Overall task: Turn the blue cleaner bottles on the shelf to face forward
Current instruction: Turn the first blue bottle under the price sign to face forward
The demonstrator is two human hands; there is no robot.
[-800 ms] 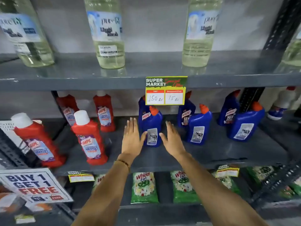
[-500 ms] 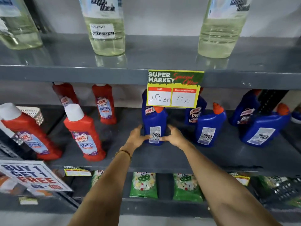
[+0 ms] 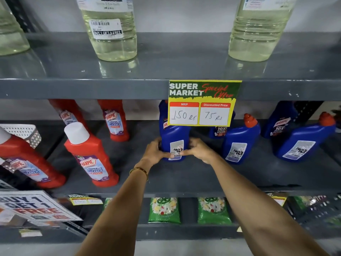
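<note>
Several blue cleaner bottles with red caps stand on the grey middle shelf [image 3: 184,182]. The front left blue bottle [image 3: 174,137] shows its white back label; my left hand [image 3: 154,151] and my right hand [image 3: 198,149] clasp its base from both sides. Its top is hidden behind the yellow price card [image 3: 203,103]. To its right a second blue bottle [image 3: 239,143] and a third blue bottle [image 3: 302,143] also show back labels. Behind stand other blue bottles [image 3: 276,122] with their front labels visible.
Red bathroom cleaner bottles [image 3: 90,156] fill the shelf's left half. Clear bleach bottles [image 3: 110,34] stand on the upper shelf. Green packets [image 3: 164,209] lie on the lower shelf, and a "Buy 1 Get 1 Free" sign [image 3: 35,207] hangs at lower left.
Both hands reached forward with spread fingers, then closed around the base of the front left blue bottle. The camera moved closer and tilted down.
</note>
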